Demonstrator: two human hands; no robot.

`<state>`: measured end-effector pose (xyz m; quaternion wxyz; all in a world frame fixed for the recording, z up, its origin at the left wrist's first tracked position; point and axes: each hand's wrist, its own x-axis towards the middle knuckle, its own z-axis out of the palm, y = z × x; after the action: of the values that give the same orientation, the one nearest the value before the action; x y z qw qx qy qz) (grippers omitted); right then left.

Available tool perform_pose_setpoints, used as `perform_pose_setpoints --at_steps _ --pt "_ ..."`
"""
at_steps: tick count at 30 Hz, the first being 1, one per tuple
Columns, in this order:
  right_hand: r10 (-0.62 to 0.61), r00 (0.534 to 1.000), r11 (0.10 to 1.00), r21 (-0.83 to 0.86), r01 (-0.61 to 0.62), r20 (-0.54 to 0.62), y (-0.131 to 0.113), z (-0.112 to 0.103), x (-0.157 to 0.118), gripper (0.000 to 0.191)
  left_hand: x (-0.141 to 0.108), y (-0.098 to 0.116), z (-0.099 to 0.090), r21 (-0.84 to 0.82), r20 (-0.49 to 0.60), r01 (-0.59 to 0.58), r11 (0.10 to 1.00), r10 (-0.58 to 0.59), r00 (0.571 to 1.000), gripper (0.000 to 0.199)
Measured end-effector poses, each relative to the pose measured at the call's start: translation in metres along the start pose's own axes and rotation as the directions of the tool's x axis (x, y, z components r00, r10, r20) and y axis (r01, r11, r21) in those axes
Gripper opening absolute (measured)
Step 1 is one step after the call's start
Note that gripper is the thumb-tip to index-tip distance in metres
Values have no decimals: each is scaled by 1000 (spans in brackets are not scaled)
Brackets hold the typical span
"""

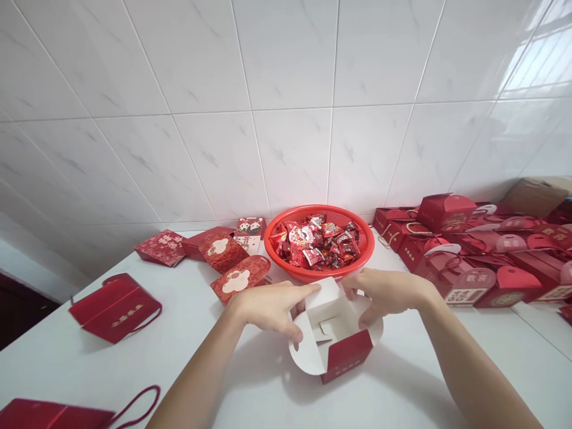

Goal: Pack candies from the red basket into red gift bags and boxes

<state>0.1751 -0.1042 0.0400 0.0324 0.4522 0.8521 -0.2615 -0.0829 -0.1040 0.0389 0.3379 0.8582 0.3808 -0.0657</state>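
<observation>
Head view, the only one here: two bare hands, one open box (pixel 347 356). The box sits on the white table (pixel 254 390), just in front of the basket, flaps up, white inside. Left hand (pixel 271 307) is pinching the left flap, right hand (pixel 385 292) has the right side between thumb and fingers, so they're apart but both on the same box.

One red basket (pixel 370 241) full of wrapped candies (pixel 324 241), way too jumbled to count. Two red boxes with cords lie off left: one whole box (pixel 115 310), plus a cut-off box (pixel 53 414) in the corner. Several patterned cartons (pixel 239 277) overlap left of the basket. Right side's a big box pile (pixel 465 268), uncountable, partly behind the right forearm, with one brown carton (pixel 534 195) at the back.
</observation>
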Motion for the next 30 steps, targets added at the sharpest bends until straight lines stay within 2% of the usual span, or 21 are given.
perform_pose_setpoints --at_steps 2,4,6,8,9,11,14,17,20,23,25,27,28,30 --pt "-116 992 987 104 120 -50 4 -8 1 20 -1 1 -1 3 43 30 1000 -30 999 84" --pt "-167 963 959 192 209 -211 13 -15 6 16 -3 3 -4 -17 58 32 999 -31 998 81" --pt "-110 893 956 200 215 -437 26 -19 16 16 -6 5 -7 -61 21 14 998 -12 1000 77" --pt "1 819 979 169 117 -574 42 -22 33 15 -9 6 -11 -98 -64 -18 995 11 998 70" --pt "56 808 989 141 34 -587 49 -22 43 17 -9 5 -12 -115 -118 -40 993 27 993 64" --pt "120 820 992 94 -82 -559 62 -23 65 33 -8 4 -13 -163 -234 -91 982 52 971 53" --pt "145 858 989 78 -123 -493 70 -22 94 54 0 -3 -12 -235 -390 -164 958 62 919 40" --pt "158 878 987 112 -120 -451 69 -19 115 58 11 -13 -10 -276 -498 -221 936 57 865 29" --pt "121 879 981 188 -36 -462 69 -14 124 32 26 -25 -7 -321 -564 -270 908 46 825 22" --pt "87 845 941 323 104 -527 69 -13 125 5 48 -42 -8 -360 -627 -341 868 45 777 24" --pt "100 804 876 435 208 -586 70 -14 124 6 66 -54 -12 -365 -687 -378 851 28 726 25" --pt "148 757 784 542 303 -637 71 -15 123 11 85 -65 -20 -342 -723 -344 875 -11 691 25" --pt "182 733 734 587 343 -656 72 -15 122 13 95 -69 -25 -318 -723 -295 901 -29 691 27" --pt "259 687 636 655 408 -679 74 -15 121 17 113 -75 -35 -258 -696 -196 946 -42 717 30"
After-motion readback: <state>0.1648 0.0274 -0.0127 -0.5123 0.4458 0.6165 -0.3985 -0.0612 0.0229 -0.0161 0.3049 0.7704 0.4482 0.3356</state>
